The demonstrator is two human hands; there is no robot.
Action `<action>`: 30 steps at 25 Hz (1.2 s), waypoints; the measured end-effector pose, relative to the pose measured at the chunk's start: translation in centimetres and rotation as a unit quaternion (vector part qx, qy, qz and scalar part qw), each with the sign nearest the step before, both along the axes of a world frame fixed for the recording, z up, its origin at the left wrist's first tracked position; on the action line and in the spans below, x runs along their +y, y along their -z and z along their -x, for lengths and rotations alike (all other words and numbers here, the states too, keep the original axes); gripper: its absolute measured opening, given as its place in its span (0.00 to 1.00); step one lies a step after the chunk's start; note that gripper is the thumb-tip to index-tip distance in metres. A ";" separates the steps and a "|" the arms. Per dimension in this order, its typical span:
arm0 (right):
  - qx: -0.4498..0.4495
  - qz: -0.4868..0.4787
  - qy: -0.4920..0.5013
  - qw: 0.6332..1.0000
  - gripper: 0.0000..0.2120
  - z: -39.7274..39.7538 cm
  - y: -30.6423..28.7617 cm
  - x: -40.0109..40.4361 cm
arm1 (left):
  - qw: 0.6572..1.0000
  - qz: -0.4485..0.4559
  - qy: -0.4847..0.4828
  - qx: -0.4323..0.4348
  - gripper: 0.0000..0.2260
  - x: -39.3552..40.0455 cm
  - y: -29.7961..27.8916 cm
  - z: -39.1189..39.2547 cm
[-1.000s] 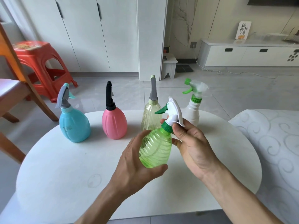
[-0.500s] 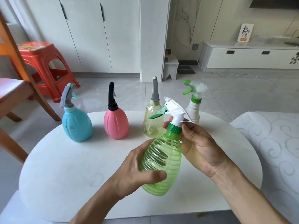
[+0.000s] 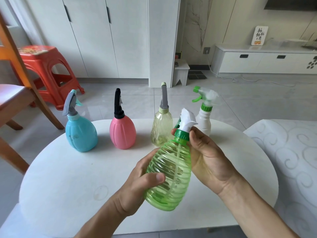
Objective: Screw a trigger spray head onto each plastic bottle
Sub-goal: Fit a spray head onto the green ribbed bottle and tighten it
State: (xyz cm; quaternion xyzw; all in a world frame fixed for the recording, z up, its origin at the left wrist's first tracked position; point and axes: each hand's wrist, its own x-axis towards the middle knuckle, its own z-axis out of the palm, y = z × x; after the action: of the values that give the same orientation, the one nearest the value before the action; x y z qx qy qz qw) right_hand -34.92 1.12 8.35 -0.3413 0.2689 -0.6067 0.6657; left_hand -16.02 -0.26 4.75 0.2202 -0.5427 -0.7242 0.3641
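You are holding the green bottle (image 3: 169, 172) in the air above the near part of the white table (image 3: 68, 177), and this bottle is the landmark for everything here. Your left hand (image 3: 137, 184) is wrapping the lower left side of its ribbed body, with the thumb lying across the front and the other fingers hidden behind it. Your right hand (image 3: 208, 158) is sitting at the upper right of the bottle, and its thumb and fingers are pinching the green collar (image 3: 182, 134) at the neck; the white spray head (image 3: 187, 120) is rising just above that collar. The long axis of the bottle is leaning, base toward you and to the left, neck away from you and to the right, so the collar is turning around this tilted line. The right hand is nearer to the collar, and I judge it is the one that should twist while the left one is keeping the body from turning. Whether the thread is fully tight, I cannot tell. Behind the bottle, 4 other bottles are standing in 1 row, each already wearing a head.
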 end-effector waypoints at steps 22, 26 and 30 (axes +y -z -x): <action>0.292 -0.074 0.172 0.938 0.27 -0.7 -0.1 0.0 | 0.676 0.487 -0.325 -0.447 0.39 -0.1 -0.3 0.4; 0.241 -0.083 0.166 0.952 0.17 -1.1 0.1 0.2 | 0.651 0.493 -0.359 -0.452 0.38 -0.8 -0.3 0.0; 0.230 -0.081 0.131 0.961 0.09 -1.1 0.3 0.1 | 0.595 0.536 -0.380 -0.463 0.39 -0.9 0.0 -0.1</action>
State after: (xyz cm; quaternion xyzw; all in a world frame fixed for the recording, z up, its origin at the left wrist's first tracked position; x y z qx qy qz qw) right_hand -33.80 1.23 8.08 -0.3783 0.5058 -0.5697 0.5258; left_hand -15.88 -1.16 4.71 0.4775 -0.7960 0.1006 0.3582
